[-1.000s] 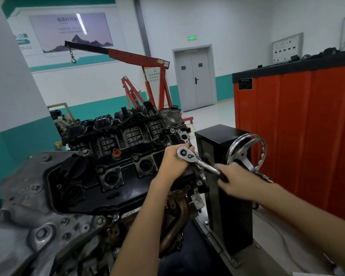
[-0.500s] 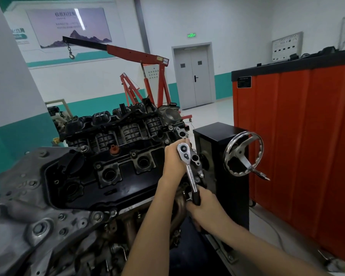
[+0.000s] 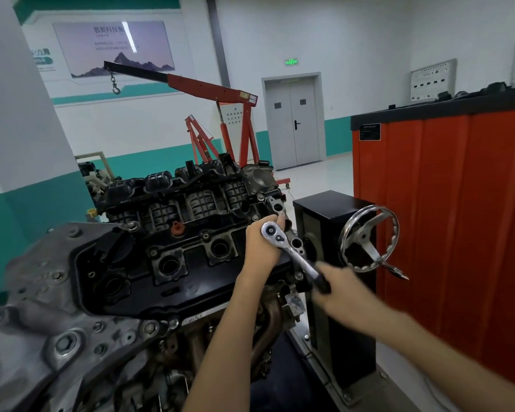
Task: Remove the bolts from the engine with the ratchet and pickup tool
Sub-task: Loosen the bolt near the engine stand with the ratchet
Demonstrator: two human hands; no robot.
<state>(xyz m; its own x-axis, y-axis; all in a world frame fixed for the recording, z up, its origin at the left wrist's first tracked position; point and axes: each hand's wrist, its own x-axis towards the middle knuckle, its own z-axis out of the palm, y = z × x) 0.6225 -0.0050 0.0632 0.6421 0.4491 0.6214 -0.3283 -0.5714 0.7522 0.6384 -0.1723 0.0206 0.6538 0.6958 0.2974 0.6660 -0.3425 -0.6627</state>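
Chrome ratchet (image 3: 292, 251) w/ black handle; black engine (image 3: 173, 248); red-orange cabinet (image 3: 458, 218).

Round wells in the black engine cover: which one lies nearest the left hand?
The rightmost visible well, right beside the left hand that holds the ratchet at its head; the other two lie farther left along the cover.

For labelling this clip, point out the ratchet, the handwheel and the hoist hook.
ratchet (image 3: 270, 231), head view, on its round chrome head.
handwheel (image 3: 370, 248), head view, on its lower spoke.
hoist hook (image 3: 116, 90), head view, on the hook itself.
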